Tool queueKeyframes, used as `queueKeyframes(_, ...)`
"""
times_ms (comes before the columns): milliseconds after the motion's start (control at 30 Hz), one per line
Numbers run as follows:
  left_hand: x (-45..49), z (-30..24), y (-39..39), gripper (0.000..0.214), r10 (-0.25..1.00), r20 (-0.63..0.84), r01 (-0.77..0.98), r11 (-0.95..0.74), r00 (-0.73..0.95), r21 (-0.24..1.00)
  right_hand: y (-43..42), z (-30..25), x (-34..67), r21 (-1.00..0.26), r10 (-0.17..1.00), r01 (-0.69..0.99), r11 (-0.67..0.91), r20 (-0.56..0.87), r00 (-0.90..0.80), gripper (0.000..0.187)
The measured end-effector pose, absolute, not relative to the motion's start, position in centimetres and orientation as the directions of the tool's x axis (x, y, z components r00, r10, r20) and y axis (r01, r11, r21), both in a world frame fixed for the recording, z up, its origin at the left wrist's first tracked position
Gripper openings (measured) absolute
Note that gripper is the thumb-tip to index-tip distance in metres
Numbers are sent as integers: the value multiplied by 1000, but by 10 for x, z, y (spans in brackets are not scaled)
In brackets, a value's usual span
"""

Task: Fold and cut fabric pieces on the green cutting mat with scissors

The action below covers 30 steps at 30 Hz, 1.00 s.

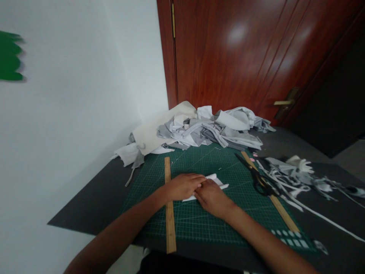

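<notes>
A small piece of folded white fabric (219,182) lies on the green cutting mat (199,224), mostly hidden under both hands. My left hand (185,186) rests flat on the cloth with its fingers stretched to the right. Its fingertips meet and partly overlap the fingers of my right hand (212,196), which presses down on the cloth from the right, fairly flat. Under my left wrist runs a wooden ruler (170,228), lying lengthwise on the mat and reaching past its near edge.
Grey and white fabric pieces (211,129) are heaped at the back, against a brown door (228,57). Black scissors (258,179) lie on the right across a second wooden ruler (282,213). Beyond them are cloth strips and scraps (288,171). A white wall (71,114) borders the left.
</notes>
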<state>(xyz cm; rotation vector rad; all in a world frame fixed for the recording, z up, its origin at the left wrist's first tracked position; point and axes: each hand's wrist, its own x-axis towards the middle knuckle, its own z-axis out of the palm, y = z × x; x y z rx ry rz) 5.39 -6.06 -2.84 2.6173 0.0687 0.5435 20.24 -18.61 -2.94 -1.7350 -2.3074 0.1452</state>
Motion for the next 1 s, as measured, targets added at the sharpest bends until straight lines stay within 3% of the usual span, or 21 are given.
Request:
queueKeyframes(100,55,-31,-58,42,158,337,-28,-873,928,487,-186,-31,202,-251,959,929,273,146,-243,33)
queueKeyframes(267,48,-28,-46,33,374,482,148,-885,792,442,-181,-28,204,-274,977,945,178,168,-135,41)
queueKeyframes(400,55,-26,-64,26,331,441,145,-903,834,404,-177,-28,206,-260,977,952,165,178,-120,44)
queueKeyframes(467,62,-28,-74,24,314,378,126,-886,871,447,-176,-26,206,-257,982,955,148,151,-111,35)
queueKeyframes(567,73,-33,-76,27,460,374,200,-805,805,559,-175,-22,204,-253,987,960,118,136,-86,32)
queueKeyframes(667,82,-38,-62,30,502,336,222,-761,797,609,-177,-20,202,-240,985,964,112,153,-76,37)
queueKeyframes(833,95,-39,-47,22,475,293,259,-792,829,553,-183,-21,201,-238,988,970,38,155,0,36)
queueKeyframes(933,100,-37,-51,11,510,243,368,-812,825,454,-184,-21,204,-282,993,959,24,114,9,33)
queueKeyframes(1000,101,-39,-55,18,551,224,443,-805,803,394,-184,-20,208,-302,998,953,27,66,-7,31)
